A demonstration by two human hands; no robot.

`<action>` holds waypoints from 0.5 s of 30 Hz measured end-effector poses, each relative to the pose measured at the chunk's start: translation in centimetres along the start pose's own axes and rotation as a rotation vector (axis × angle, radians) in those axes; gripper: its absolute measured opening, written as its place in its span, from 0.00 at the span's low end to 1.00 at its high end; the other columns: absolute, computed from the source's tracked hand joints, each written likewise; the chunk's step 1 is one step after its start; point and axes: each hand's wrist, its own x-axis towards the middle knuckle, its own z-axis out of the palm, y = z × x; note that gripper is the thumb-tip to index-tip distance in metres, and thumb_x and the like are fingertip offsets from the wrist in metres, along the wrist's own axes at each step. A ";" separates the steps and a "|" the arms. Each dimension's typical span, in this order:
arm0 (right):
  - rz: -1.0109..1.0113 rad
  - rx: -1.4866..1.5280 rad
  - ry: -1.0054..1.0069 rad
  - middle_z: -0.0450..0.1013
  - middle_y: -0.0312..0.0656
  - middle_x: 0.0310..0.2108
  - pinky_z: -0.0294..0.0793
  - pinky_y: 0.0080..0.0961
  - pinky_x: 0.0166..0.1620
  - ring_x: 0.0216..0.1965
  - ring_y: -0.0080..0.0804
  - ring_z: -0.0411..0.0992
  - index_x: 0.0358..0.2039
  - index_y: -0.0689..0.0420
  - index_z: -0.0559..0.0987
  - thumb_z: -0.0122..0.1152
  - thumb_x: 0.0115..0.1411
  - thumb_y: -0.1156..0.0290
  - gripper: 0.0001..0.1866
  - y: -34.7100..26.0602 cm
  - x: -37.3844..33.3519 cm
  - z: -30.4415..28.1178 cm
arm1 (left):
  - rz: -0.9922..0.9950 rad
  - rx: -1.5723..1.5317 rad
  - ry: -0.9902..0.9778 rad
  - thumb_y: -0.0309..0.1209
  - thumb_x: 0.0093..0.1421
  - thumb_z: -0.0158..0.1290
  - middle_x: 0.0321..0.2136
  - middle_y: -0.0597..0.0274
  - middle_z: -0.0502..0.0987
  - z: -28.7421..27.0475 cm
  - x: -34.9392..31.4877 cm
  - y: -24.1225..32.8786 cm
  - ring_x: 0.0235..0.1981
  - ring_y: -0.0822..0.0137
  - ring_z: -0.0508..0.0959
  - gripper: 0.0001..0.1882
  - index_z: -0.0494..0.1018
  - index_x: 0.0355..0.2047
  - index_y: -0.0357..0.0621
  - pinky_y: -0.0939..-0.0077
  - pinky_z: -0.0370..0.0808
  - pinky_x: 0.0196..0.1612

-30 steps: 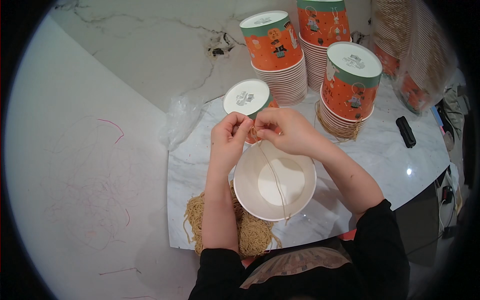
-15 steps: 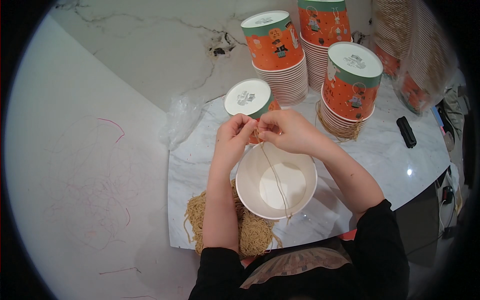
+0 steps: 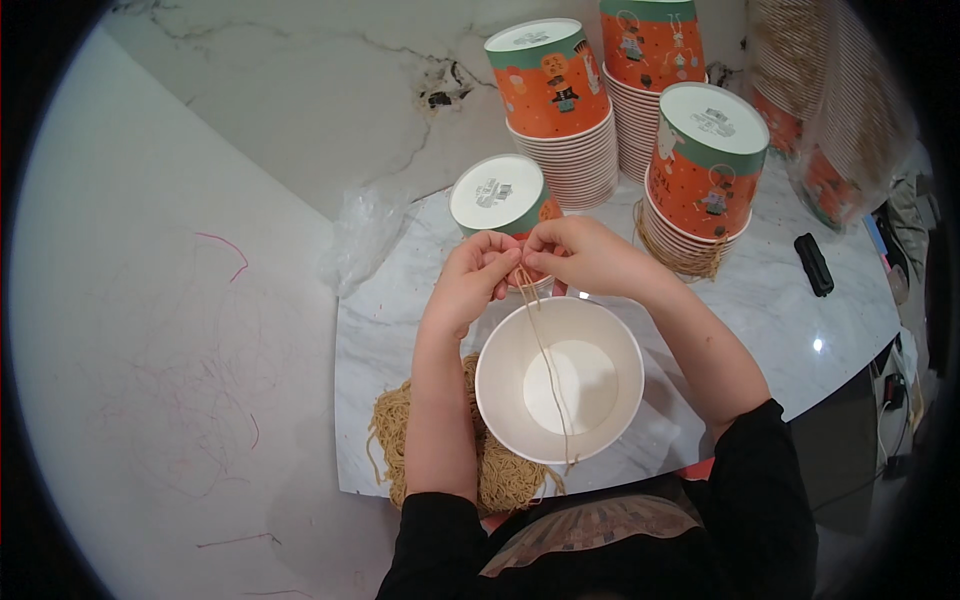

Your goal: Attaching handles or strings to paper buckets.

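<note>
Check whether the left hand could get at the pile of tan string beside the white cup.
Probably yes: the left hand pinches the string, but the string pile lies uncovered just under its forearm beside the white cup.

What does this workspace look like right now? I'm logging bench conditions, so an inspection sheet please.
Surface: marble tabletop, glossy.
Job's things: white paper bowl, open side up; tan string hanging from the fingers across it; tan string bundle beside it.
Clutter: orange cup stacks, upside down; clear plastic wrap; black device.
Grippers: left hand and right hand pinch the string together.
Cables: nothing seen.
Surroundings: white floor, scribbled.
</note>
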 end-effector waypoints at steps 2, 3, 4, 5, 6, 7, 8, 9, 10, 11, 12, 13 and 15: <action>0.010 0.012 -0.016 0.78 0.38 0.31 0.77 0.20 0.28 0.26 0.21 0.76 0.37 0.65 0.79 0.61 0.65 0.71 0.09 0.3 0.1 -0.1 | -0.016 -0.043 0.018 0.33 0.69 0.54 0.24 0.74 0.76 0.2 0.0 0.1 0.21 0.84 0.68 0.07 0.75 0.41 0.44 0.89 0.61 0.24; 0.000 0.019 -0.041 0.78 0.38 0.31 0.78 0.19 0.29 0.26 0.21 0.77 0.37 0.65 0.79 0.61 0.65 0.71 0.09 0.5 0.3 -0.2 | -0.016 -0.042 0.016 0.33 0.69 0.54 0.24 0.74 0.76 0.3 -0.1 0.4 0.21 0.84 0.68 0.07 0.75 0.41 0.44 0.89 0.61 0.24; -0.008 0.026 -0.066 0.79 0.38 0.31 0.78 0.19 0.29 0.26 0.21 0.77 0.36 0.64 0.79 0.61 0.65 0.71 0.09 0.6 0.3 -0.2 | -0.058 -0.049 0.036 0.33 0.68 0.56 0.24 0.74 0.77 0.5 -0.3 1.0 0.21 0.84 0.68 0.07 0.74 0.42 0.45 0.88 0.61 0.24; -0.007 0.027 -0.065 0.79 0.38 0.31 0.78 0.19 0.29 0.26 0.21 0.77 0.36 0.64 0.79 0.61 0.65 0.71 0.09 0.5 0.3 -0.3 | -0.100 -0.056 0.057 0.33 0.66 0.58 0.24 0.73 0.77 0.6 -0.5 1.4 0.21 0.84 0.68 0.08 0.74 0.42 0.45 0.88 0.61 0.24; 0.004 0.030 -0.079 0.78 0.37 0.31 0.79 0.19 0.29 0.26 0.21 0.76 0.36 0.64 0.79 0.61 0.65 0.71 0.08 0.2 0.2 -0.4 | -0.101 -0.056 0.055 0.33 0.66 0.58 0.24 0.73 0.77 0.5 -0.5 1.4 0.21 0.84 0.68 0.08 0.74 0.42 0.45 0.88 0.61 0.24; 0.014 0.032 -0.093 0.78 0.37 0.31 0.79 0.19 0.30 0.27 0.21 0.76 0.35 0.64 0.79 0.61 0.65 0.71 0.08 -0.1 0.1 -0.4 | -0.085 -0.013 0.041 0.33 0.64 0.60 0.25 0.73 0.78 0.3 -0.7 1.4 0.22 0.83 0.69 0.10 0.74 0.42 0.45 0.87 0.61 0.25; 0.014 0.032 -0.092 0.78 0.37 0.31 0.79 0.19 0.30 0.27 0.21 0.76 0.35 0.64 0.79 0.61 0.65 0.71 0.08 0.2 0.2 -0.4 | -0.069 0.029 0.026 0.33 0.62 0.62 0.25 0.72 0.78 0.2 -0.8 1.4 0.22 0.83 0.69 0.12 0.73 0.43 0.46 0.87 0.61 0.25; 0.007 0.055 -0.107 0.78 0.37 0.31 0.79 0.19 0.29 0.28 0.20 0.76 0.35 0.63 0.79 0.61 0.64 0.71 0.07 0.8 0.6 -0.4 | -0.068 0.030 0.025 0.33 0.62 0.62 0.25 0.72 0.78 0.2 -0.8 1.4 0.22 0.83 0.69 0.12 0.73 0.43 0.46 0.87 0.61 0.25; -0.001 0.077 -0.123 0.78 0.36 0.31 0.79 0.18 0.29 0.29 0.20 0.76 0.34 0.62 0.79 0.61 0.64 0.71 0.07 1.3 0.8 -0.3 | -0.051 0.044 0.025 0.32 0.60 0.64 0.26 0.71 0.79 0.1 -0.9 1.4 0.23 0.82 0.70 0.14 0.73 0.44 0.46 0.87 0.62 0.26; 0.000 0.077 -0.123 0.78 0.36 0.31 0.79 0.18 0.29 0.29 0.20 0.76 0.34 0.62 0.79 0.61 0.64 0.71 0.07 1.6 0.9 -0.3 | -0.034 0.058 0.024 0.31 0.58 0.65 0.26 0.71 0.80 0.1 -0.9 1.3 0.23 0.82 0.70 0.16 0.73 0.44 0.46 0.86 0.62 0.27; -0.002 0.097 -0.133 0.78 0.36 0.31 0.78 0.18 0.30 0.29 0.19 0.75 0.34 0.62 0.79 0.62 0.64 0.71 0.07 1.7 1.0 -0.4 | -0.034 0.058 0.024 0.31 0.58 0.65 0.26 0.71 0.80 0.1 -0.9 1.4 0.23 0.82 0.70 0.16 0.73 0.44 0.46 0.86 0.62 0.27; -0.003 0.117 -0.145 0.77 0.35 0.31 0.77 0.17 0.30 0.29 0.19 0.75 0.34 0.61 0.79 0.62 0.65 0.70 0.07 1.9 1.1 -0.4 | -0.036 0.065 0.029 0.29 0.58 0.64 0.27 0.70 0.80 0.1 -1.0 1.5 0.23 0.82 0.69 0.16 0.72 0.45 0.45 0.86 0.62 0.27; -0.002 0.141 -0.166 0.77 0.34 0.31 0.76 0.17 0.32 0.30 0.18 0.74 0.34 0.61 0.79 0.61 0.65 0.70 0.07 2.2 1.2 -0.5 | -0.038 0.073 0.035 0.28 0.58 0.63 0.27 0.70 0.80 -0.2 -0.8 1.5 0.24 0.81 0.69 0.16 0.72 0.45 0.45 0.86 0.62 0.28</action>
